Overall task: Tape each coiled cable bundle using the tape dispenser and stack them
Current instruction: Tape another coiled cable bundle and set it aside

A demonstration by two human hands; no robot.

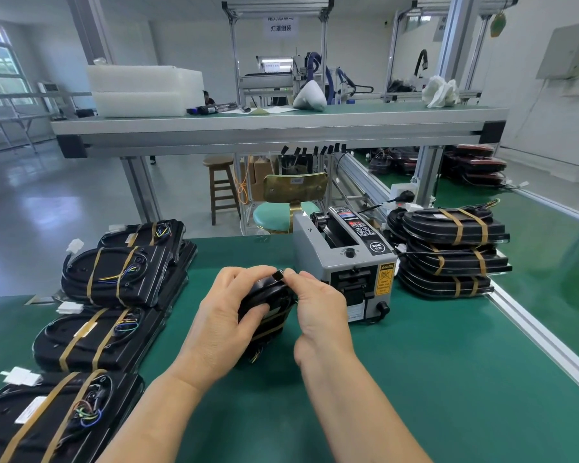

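Both hands hold one black coiled cable bundle (pixel 268 307) upright over the green mat, just in front of the grey tape dispenser (pixel 346 262). My left hand (pixel 221 315) grips its left side, thumb across the front. My right hand (pixel 321 309) pinches the bundle's top edge at a small black piece; brown tape bands show on the bundle below. Taped bundles (pixel 114 275) lie in rows at the left. A stack of taped bundles (pixel 448 252) stands right of the dispenser.
The green mat (pixel 415 379) ends at an aluminium rail (pixel 542 339) on the right. An overhead shelf (pixel 274 125) carries white trays and a rag. A wooden stool (pixel 219 185) and a teal chair (pixel 288 208) stand behind the bench.
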